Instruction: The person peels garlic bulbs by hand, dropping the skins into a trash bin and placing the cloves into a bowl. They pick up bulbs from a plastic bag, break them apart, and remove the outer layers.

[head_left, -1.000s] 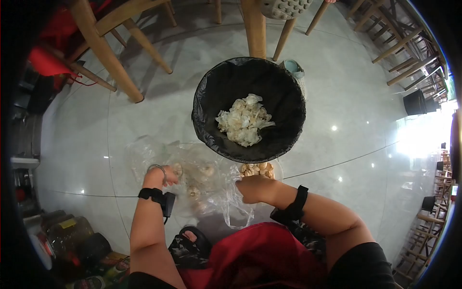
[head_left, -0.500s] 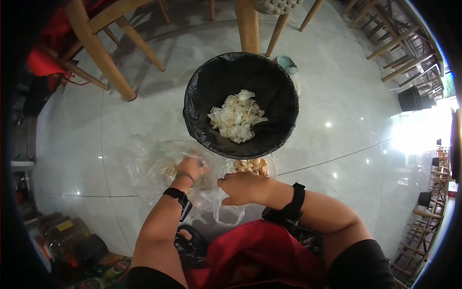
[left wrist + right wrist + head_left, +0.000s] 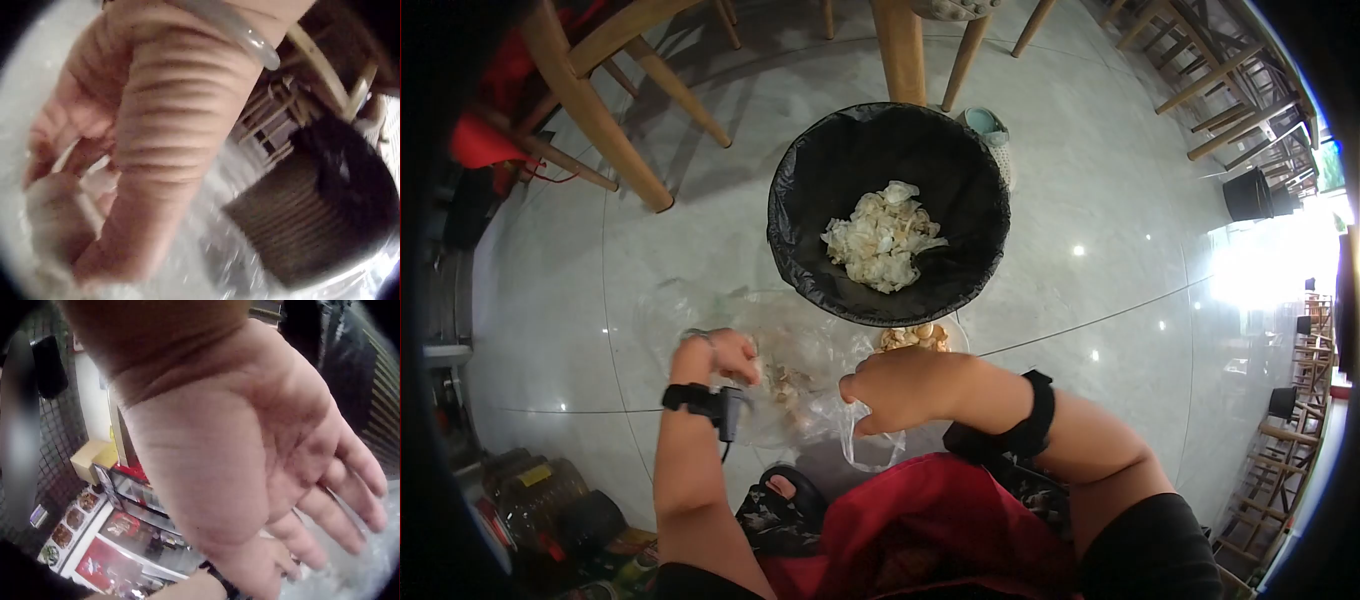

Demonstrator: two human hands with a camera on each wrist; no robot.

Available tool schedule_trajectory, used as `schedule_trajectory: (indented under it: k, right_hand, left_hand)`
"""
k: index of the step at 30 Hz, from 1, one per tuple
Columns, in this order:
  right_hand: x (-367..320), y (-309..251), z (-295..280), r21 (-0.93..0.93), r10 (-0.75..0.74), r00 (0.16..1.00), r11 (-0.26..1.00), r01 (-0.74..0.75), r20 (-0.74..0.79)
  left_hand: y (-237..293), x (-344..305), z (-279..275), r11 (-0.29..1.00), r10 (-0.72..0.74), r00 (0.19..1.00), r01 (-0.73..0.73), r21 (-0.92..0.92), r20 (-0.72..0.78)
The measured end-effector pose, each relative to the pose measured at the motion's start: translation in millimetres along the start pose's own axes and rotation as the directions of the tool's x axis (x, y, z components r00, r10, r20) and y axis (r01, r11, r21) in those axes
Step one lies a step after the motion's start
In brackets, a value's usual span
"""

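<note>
My left hand [image 3: 732, 356] is over the left part of a clear plastic bag [image 3: 820, 325] on the floor. Between its thumb and fingers it holds a pale, rounded garlic bulb [image 3: 57, 215], blurred in the left wrist view. Inside the bag, to the right of that hand, lie more garlic bulbs [image 3: 785, 385]. My right hand [image 3: 905, 388] hangs over the bag's right side near its handle loop [image 3: 870, 460], fingers loosely spread and palm bare in the right wrist view. Just beyond it, partly hidden, garlic cloves [image 3: 918, 337] fill a shallow dish.
A black-lined bin [image 3: 990, 270] with papery garlic skins [image 3: 885, 240] inside stands in front of the hands. Behind it are a table leg [image 3: 900, 60] and a pale green-and-white container [image 3: 990, 135]. A wooden chair [image 3: 615, 130] is at the left, large bottles [image 3: 535, 490] at the lower left.
My left hand reached rightward over the bag, then drew back left and now holds a garlic bulb. The right hand stays by the bag's handle. The whole head view has shifted slightly.
</note>
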State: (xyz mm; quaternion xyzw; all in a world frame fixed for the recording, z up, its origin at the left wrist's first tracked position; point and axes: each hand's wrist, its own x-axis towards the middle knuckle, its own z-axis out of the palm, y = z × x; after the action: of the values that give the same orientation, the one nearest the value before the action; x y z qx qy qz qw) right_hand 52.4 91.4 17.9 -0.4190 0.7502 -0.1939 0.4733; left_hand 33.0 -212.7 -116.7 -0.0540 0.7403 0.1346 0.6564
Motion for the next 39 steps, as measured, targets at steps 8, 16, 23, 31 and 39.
schedule_trajectory:
  k: [8, 16, 23, 31, 39]
  right_hand:
    - [-37.8, -12.2, -60.8, 0.259, -0.082, 0.743, 0.908, 0.331, -0.664]
    - [-29.7, 15.0, -63.5, 0.215, 0.054, 0.431, 0.918, 0.334, -0.901]
    - [-44.9, 54.1, -73.9, 0.235, 0.018, 0.405, 0.838, 0.493, -0.914]
    - [-42.5, 69.0, -74.3, 0.434, 0.333, 0.28, 0.71, 0.554, -0.901]
    - [-22.3, 39.5, -65.2, 0.494, 0.554, 0.115, 0.606, 0.624, -0.825]
  left_hand:
    - [51.9, -127.2, -28.4, 0.478, 0.619, 0.621, -0.784, -0.396, -0.481]
    - [162.8, -127.2, -10.3, 0.168, 0.647, 0.3, -0.953, -0.252, -0.701]
    - [206.0, -129.9, -20.8, 0.187, 0.564, 0.35, -0.936, -0.298, -0.747]
    - [243.4, -121.2, -10.1, -0.029, 0.306, 0.445, -0.879, -0.475, -0.842]
    - [266.4, -105.0, 12.8, -0.215, 0.238, 0.306, -0.909, -0.357, -0.922]
